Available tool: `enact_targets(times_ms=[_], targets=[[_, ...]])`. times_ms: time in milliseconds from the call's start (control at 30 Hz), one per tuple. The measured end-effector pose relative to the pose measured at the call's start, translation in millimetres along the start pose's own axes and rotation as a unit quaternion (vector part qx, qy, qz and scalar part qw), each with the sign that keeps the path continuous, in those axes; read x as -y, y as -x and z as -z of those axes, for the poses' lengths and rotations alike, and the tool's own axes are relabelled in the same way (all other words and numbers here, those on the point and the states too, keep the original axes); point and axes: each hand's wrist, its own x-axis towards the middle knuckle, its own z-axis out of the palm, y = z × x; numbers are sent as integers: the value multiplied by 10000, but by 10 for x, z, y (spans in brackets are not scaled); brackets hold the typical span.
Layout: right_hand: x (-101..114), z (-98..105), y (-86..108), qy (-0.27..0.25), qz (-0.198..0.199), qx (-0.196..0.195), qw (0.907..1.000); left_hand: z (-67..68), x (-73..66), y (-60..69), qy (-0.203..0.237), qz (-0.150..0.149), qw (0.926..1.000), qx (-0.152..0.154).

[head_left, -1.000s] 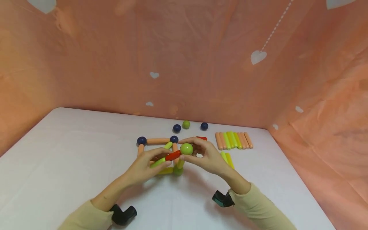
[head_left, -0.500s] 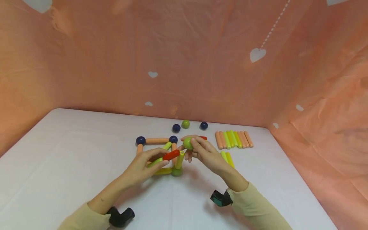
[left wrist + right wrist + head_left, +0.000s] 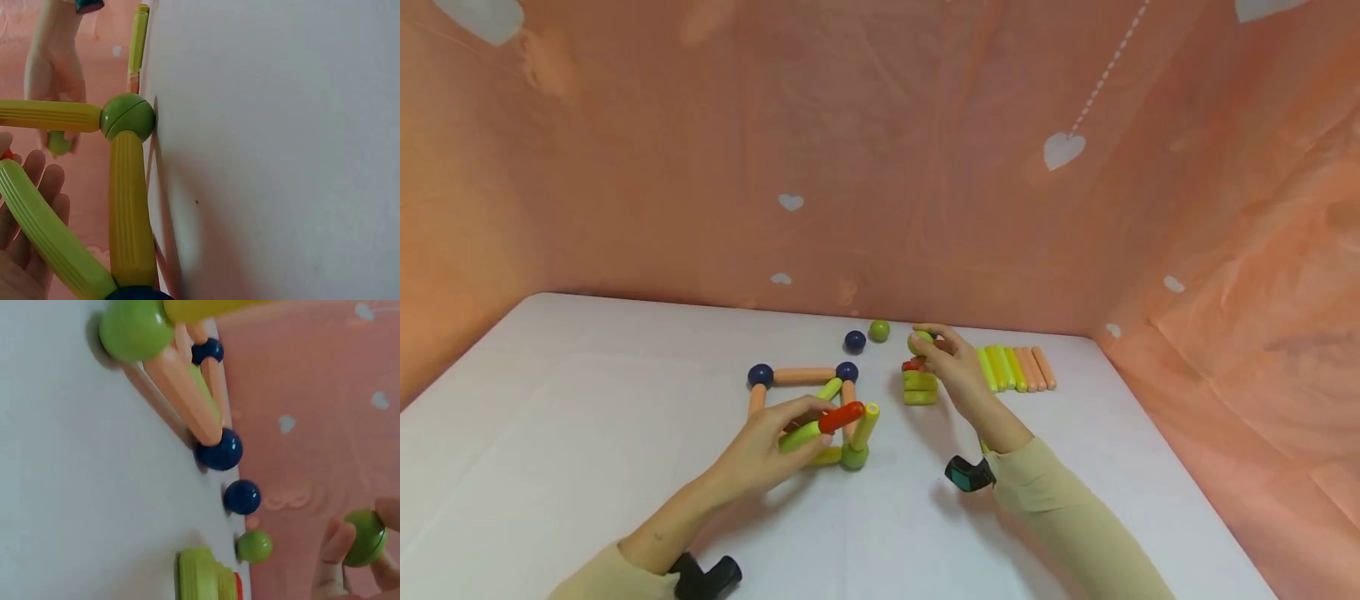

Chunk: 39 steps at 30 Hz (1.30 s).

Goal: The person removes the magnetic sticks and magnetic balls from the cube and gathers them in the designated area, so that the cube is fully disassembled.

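Observation:
My left hand (image 3: pixel 767 446) pinches a red rod (image 3: pixel 844 416) where it meets a slanting lime-green rod (image 3: pixel 800 436). These rods lean over a frame of peach rods (image 3: pixel 805 376) with navy balls (image 3: pixel 761 376) at its back corners. At the frame's front right corner, a green ball (image 3: pixel 854 457) bears a raised yellow rod (image 3: pixel 866 427), its top end bare and beside the red rod's tip. Farther back and right, my right hand (image 3: pixel 958 371) holds another green ball (image 3: pixel 367 537) between thumb and fingers, above the table. My left palm hides part of the frame.
Beneath my right hand lie yellow-green rods (image 3: pixel 920 388) with a red rod end (image 3: pixel 913 365) behind them. A loose navy ball (image 3: pixel 854 342) and green ball (image 3: pixel 879 331) sit near the back edge. Rods in a row (image 3: pixel 1017 369) lie at the right, partly covered by my right arm.
My right hand has taken the green ball off the red and yellow rod ends and moved it back and right. My left hand stays at the frame, still holding the red rod.

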Motion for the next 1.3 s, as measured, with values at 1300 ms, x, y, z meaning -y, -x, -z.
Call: enact_targets(times_ms=[1300], targets=[[-127,-60,-610,3075,472,159,9503,472,245,368,-1062,925,9899,169]])
